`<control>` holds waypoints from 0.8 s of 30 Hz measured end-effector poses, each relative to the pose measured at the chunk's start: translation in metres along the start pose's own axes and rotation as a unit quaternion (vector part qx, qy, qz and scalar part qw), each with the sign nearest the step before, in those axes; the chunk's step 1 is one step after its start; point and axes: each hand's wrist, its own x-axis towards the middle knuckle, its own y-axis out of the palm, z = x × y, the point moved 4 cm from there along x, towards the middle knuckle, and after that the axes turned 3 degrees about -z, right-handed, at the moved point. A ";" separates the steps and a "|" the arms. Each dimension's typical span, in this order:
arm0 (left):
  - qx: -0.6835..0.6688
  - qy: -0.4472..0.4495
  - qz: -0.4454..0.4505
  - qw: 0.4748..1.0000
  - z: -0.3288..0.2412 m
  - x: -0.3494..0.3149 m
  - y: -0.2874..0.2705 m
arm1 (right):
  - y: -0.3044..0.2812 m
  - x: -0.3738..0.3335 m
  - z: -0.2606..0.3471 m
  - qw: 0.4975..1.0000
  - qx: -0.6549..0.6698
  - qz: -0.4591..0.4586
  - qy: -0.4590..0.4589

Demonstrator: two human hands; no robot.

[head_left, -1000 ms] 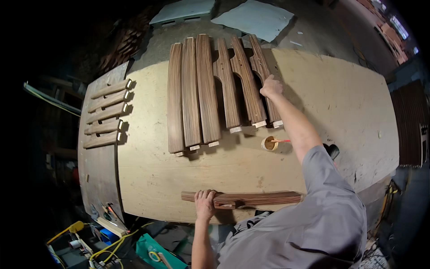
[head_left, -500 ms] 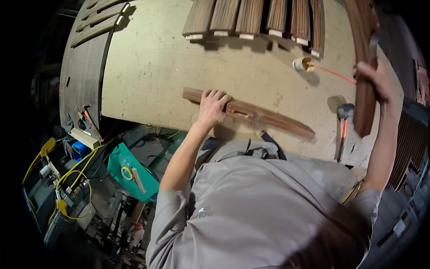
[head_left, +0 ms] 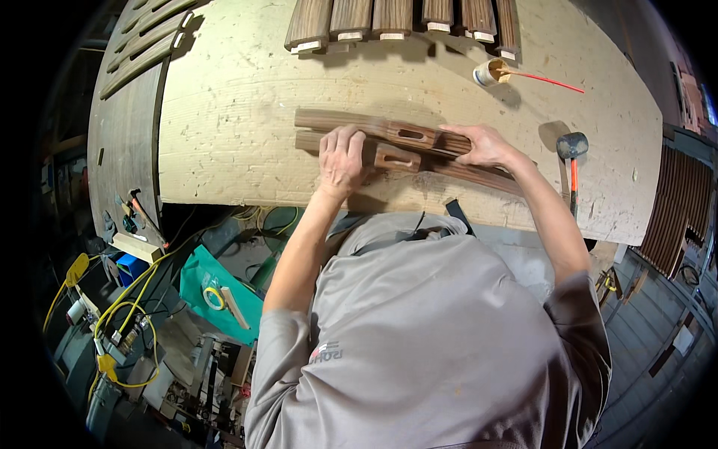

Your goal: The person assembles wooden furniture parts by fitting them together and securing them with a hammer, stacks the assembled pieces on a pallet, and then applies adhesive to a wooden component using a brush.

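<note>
Two dark brown wooden rails lie side by side in front of me, the far one slightly blurred. My left hand (head_left: 342, 159) is closed over the near wooden rail (head_left: 473, 173), left of its raised block with a slot. Its fingertips are close to the far wooden rail (head_left: 344, 120), which has an oblong slot of its own. On that far rail's right part, my right hand (head_left: 486, 145) grips with thumb and fingers. The two rails are almost parallel, and I cannot tell whether they touch.
Several grooved wooden pieces (head_left: 351, 19) with pale tenon ends lie at the worktable's (head_left: 232, 112) far side. A small pot (head_left: 488, 73) with a red stick and a black-headed mallet (head_left: 573, 146) are to the right. Yellow cables (head_left: 153, 322) hang at lower left.
My right hand has brought the second rail from the far right to beside the near rail, turning it crosswise. My left hand has stayed on the near rail. The view has shifted slightly.
</note>
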 end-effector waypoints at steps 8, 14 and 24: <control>0.037 0.009 0.237 0.971 0.005 0.030 0.016 | 0.014 -0.010 0.027 0.981 -0.157 -0.092 -0.071; -0.052 -0.019 0.217 0.975 -0.003 0.044 0.016 | 0.029 -0.029 0.007 0.966 -0.218 -0.138 0.001; -0.018 -0.024 0.122 0.992 -0.041 0.070 0.061 | -0.046 -0.034 -0.081 0.875 0.204 -0.430 0.088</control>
